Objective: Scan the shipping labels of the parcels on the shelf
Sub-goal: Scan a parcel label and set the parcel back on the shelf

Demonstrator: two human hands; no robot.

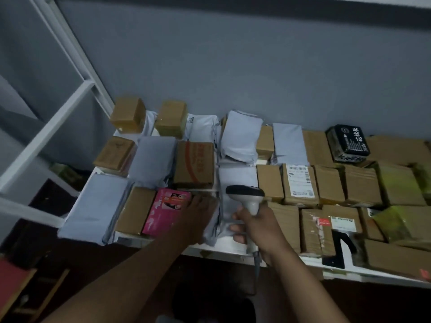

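Observation:
Several parcels cover the white shelf [224,251]: brown cardboard boxes, grey poly mailers and a pink box [164,212]. My right hand [258,227] grips the handle of a white barcode scanner [248,197], whose dark head points to the left over a grey mailer [238,178]. My left hand [200,215] rests with its fingers on a grey mailer [213,227] at the shelf's front, just right of the pink box. A cardboard box [299,185] to the right of the scanner shows a white shipping label with barcodes.
A black packet [347,143] with white writing lies at the back right. Yellow-green packets [398,183] sit at the far right. A black stand [339,250] sits at the shelf's front edge. White shelf frame bars [46,134] run along the left. A grey wall stands behind.

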